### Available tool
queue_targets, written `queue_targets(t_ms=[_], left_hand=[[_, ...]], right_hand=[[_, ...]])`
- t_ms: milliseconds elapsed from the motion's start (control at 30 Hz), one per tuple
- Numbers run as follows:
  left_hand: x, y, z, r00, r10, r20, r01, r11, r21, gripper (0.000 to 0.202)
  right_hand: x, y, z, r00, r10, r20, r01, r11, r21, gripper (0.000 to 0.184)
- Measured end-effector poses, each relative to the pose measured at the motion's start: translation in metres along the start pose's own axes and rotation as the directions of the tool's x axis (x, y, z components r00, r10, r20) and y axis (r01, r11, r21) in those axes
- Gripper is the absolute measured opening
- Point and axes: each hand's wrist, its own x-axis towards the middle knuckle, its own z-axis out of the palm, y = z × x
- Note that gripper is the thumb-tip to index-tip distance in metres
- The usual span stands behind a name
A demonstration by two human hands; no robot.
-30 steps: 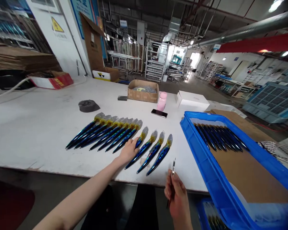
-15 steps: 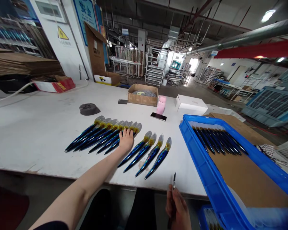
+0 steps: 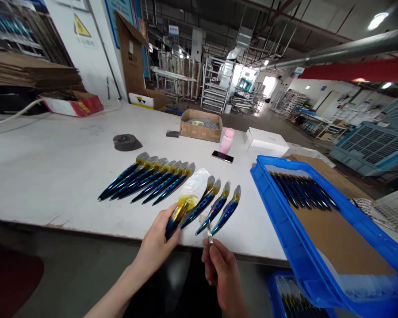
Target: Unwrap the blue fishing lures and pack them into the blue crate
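Observation:
My left hand (image 3: 157, 240) is closed round a blue and gold fishing lure (image 3: 177, 214) with a clear plastic lip, lifted off the white table (image 3: 53, 176) near its front edge. My right hand (image 3: 220, 271) grips a small thin blade (image 3: 209, 234), tip up, close to the lifted lure. A tight row of several matching lures (image 3: 149, 181) lies on the table to the left. Three more lures (image 3: 219, 207) lie loosely spaced just beyond my hands.
A blue crate (image 3: 275, 212) at the right holds several dark blue lures (image 3: 301, 190) on cardboard. Farther back lie a phone (image 3: 222, 156), a pink cup (image 3: 226, 141), a cardboard box (image 3: 200, 125), a white box (image 3: 265, 139) and a dark cloth (image 3: 126, 142).
My left hand picked one lure from the table and drew it toward me. My right hand moved left and up, bringing the blade near the lure.

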Motion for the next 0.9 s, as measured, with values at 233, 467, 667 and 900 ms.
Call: queue_targets(t_ms=[233,467,667,900], left_hand=[[-0.029,-0.005,-0.003,0.998,0.066,0.002,-0.065,0.994,-0.093,0.046],[-0.033,0.001,0.002,0.995,0.099,-0.009,-0.099,0.984,-0.148,0.045],[-0.067,-0.012,0.012,0.974,0.133,0.184,-0.118,0.989,-0.09,0.064],[-0.003,-0.059,0.009,0.98,-0.041,0.196,0.003,0.981,0.194,0.056]], right_hand=[[0.002,0.0,0.039,0.985,0.032,0.169,-0.025,0.999,-0.039,0.041],[-0.004,0.007,0.043,0.995,0.043,0.092,-0.042,0.999,-0.01,0.04],[0.021,-0.043,0.0,0.963,-0.177,-0.202,0.218,0.954,0.206,0.034],[0.036,-0.087,-0.064,0.846,-0.306,-0.437,0.433,0.873,0.227,0.037]])
